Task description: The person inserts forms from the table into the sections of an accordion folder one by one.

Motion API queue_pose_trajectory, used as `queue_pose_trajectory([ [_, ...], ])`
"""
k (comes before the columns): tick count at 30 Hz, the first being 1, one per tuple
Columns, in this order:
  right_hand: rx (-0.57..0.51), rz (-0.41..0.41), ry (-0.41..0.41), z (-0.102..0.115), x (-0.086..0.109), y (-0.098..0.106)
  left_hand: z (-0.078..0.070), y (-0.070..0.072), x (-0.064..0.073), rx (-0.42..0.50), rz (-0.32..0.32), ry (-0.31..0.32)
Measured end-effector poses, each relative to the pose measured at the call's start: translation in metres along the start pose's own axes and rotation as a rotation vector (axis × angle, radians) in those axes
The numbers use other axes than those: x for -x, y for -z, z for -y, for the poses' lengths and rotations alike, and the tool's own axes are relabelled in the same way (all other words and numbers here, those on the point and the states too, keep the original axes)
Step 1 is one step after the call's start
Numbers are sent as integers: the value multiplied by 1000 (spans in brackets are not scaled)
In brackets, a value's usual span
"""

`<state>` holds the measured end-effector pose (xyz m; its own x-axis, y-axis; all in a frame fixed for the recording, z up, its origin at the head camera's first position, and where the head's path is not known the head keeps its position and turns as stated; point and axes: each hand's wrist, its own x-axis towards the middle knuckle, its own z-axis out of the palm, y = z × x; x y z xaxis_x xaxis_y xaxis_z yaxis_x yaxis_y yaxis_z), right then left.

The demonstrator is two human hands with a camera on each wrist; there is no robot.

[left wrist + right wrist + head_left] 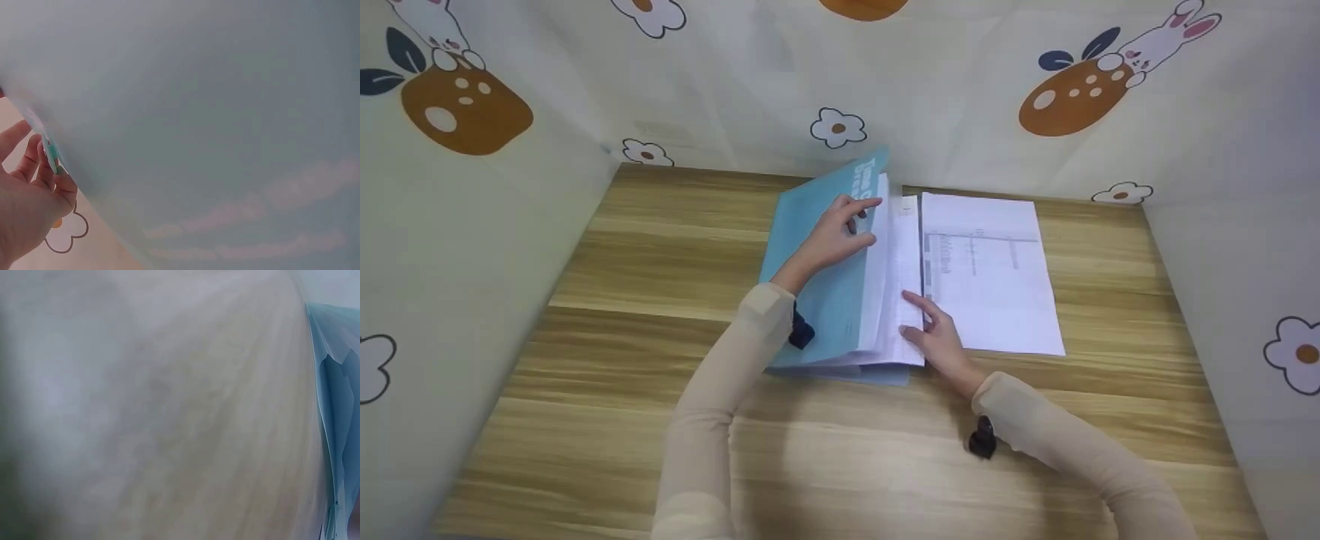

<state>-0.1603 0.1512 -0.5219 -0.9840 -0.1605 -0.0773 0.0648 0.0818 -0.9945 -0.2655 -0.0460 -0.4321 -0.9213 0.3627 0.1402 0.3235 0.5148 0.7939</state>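
A blue file folder (817, 247) lies on the table with its cover lifted at a slant, white sheets (896, 300) showing inside it. My left hand (832, 236) holds the cover near its right edge. In the left wrist view, the fingers (48, 180) of that hand curl at the edge of the pale blue cover (214, 124), which fills most of the picture. My right hand (941, 337) rests at the right edge of the sheets, its forefinger and thumb spread and touching the paper. The right wrist view does not show this hand, only a blue plastic edge (337, 405) at its right.
A printed white sheet (994, 292) with a table of text lies flat just right of the folder. Wood-grain tabletop (645, 262) surrounds both. Fabric walls (735, 90) with rabbits, oranges and flowers stand at the back and sides.
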Motion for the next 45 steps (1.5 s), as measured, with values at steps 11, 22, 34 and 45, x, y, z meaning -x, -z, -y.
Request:
queue_pose_trajectory([
  [11, 50, 21, -121, -1, -8, -4, -2, 0, 0, -27, 8, 42],
  [22, 90, 39, -71, 2, -11, -9, -2, 0, 1, -21, 2, 35],
  [34, 94, 44, -84, 7, -10, -19, -1, -2, -1, -13, 3, 18],
  [45, 48, 168, -164, 12, -14, -21, -1, -3, -1, -18, -3, 24],
])
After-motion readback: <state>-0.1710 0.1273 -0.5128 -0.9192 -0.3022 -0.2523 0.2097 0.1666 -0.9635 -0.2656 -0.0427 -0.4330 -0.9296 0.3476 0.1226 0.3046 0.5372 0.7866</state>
